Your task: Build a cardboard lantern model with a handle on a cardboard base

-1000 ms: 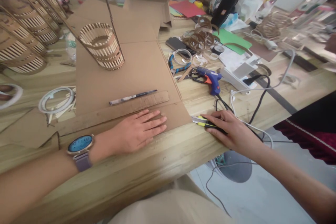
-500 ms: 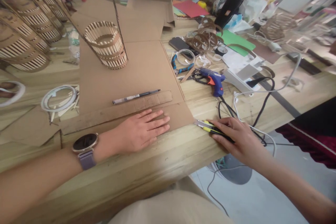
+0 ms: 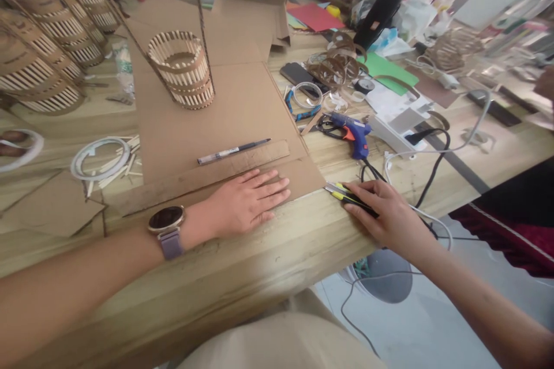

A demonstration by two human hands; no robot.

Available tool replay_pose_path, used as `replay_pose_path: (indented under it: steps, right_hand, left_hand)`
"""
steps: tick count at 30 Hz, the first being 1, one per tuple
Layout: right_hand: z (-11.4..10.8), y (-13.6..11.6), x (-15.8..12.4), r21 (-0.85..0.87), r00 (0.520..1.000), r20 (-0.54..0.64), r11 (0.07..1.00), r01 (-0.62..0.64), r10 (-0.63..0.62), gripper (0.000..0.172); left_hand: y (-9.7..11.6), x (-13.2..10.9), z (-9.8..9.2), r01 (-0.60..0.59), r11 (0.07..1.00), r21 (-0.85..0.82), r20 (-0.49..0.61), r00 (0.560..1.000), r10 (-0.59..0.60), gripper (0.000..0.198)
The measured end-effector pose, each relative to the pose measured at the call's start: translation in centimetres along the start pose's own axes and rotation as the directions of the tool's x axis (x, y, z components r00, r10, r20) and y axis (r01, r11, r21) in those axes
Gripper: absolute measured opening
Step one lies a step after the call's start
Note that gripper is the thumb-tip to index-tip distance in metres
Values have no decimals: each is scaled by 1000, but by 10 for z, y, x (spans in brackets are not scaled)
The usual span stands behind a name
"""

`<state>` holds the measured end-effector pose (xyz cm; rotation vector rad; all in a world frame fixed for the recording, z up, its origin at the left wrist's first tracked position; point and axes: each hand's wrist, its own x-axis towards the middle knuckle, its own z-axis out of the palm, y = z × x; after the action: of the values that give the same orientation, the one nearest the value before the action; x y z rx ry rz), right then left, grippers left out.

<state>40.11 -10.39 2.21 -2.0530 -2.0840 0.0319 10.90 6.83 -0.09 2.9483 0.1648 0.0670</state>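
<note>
My left hand (image 3: 249, 200) lies flat, fingers spread, over the front edge of a large cardboard sheet (image 3: 234, 118). Just beyond its fingers is a narrow cardboard strip (image 3: 255, 157), with a pen (image 3: 234, 151) lying along its far side. My right hand (image 3: 381, 207) is closed around a yellow and black utility knife (image 3: 346, 195). The knife's blade points left, at the sheet's near right corner. On the back left part of the sheet stands a small stick basket (image 3: 184, 72) with a tall cardboard handle.
A blue glue gun (image 3: 355, 131) and its cables lie beyond my right hand. Rolls of white tape (image 3: 100, 158) and loose sticks are at left, near more baskets (image 3: 52, 75). Below the table's front edge stands a grey bin (image 3: 387, 279). Another person's hand (image 3: 546, 86) shows at far right.
My left hand has slid a little to the right along the sheet's front edge, and the pen, strip and sheet appear shifted slightly right too. My right hand still holds the knife near the corner.
</note>
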Motion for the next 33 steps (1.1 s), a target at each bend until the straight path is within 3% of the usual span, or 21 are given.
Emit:
replay_pose_path:
  steps: [5, 20, 25, 29, 33]
  right_hand:
    - [3, -6, -16, -37, 999, -36, 999, -10, 9, 49]
    - [6, -26, -19, -91, 999, -32, 995, -36, 34, 51]
    - [6, -19, -17, -3, 997, 33, 997, -71, 71, 50]
    - [6, -17, -15, 60, 996, 41, 995, -78, 76, 52]
    - [5, -21, -10, 88, 998, 33, 995, -54, 52, 48]
  left_hand:
    - [1, -1, 1, 11, 1000, 5, -11, 1000, -11, 51]
    - [-1, 0, -3, -7, 998, -61, -7, 1000, 6, 51]
    - [-20, -27, -15, -93, 992, -89, -27, 995, 91, 50]
    - [-30, -52, -13, -32, 999, -44, -24, 999, 31, 50]
    - [-29, -56, -9, -26, 999, -26, -20, 999, 25, 49]
